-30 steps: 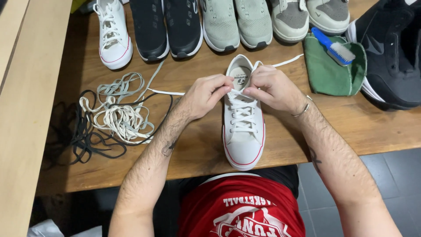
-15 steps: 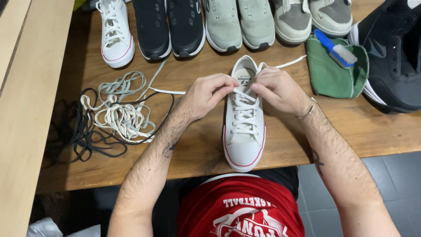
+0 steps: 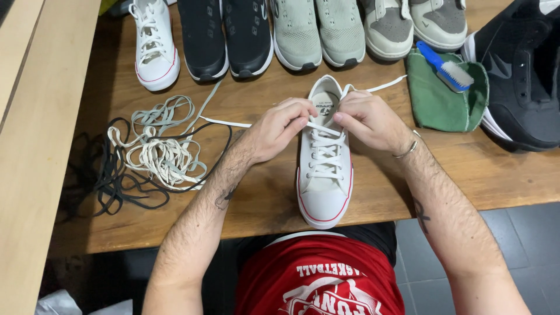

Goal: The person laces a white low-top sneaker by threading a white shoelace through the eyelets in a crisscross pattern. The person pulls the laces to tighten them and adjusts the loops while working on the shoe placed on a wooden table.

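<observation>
Left hand (image 3: 279,129) and right hand (image 3: 367,119) each pinch white lace (image 3: 324,129), apparently at top eyelets of white sneaker (image 3: 324,169). Keep tension even; hold shoe flat on surface (image 3: 262,192).

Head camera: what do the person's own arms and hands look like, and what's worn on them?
Both forearms are bare and hairy, with no sleeves or gloves. The left hand has a small dark tattoo on its forearm. The right hand has a thin silver bracelet at the wrist and a small dark forearm tattoo.

White sneaker (image 3: 324,175) (red sole stripe), white lace (image 3: 233,123), green cloth (image 3: 437,99), blue brush (image 3: 446,65), black shoes (image 3: 224,35)
</observation>
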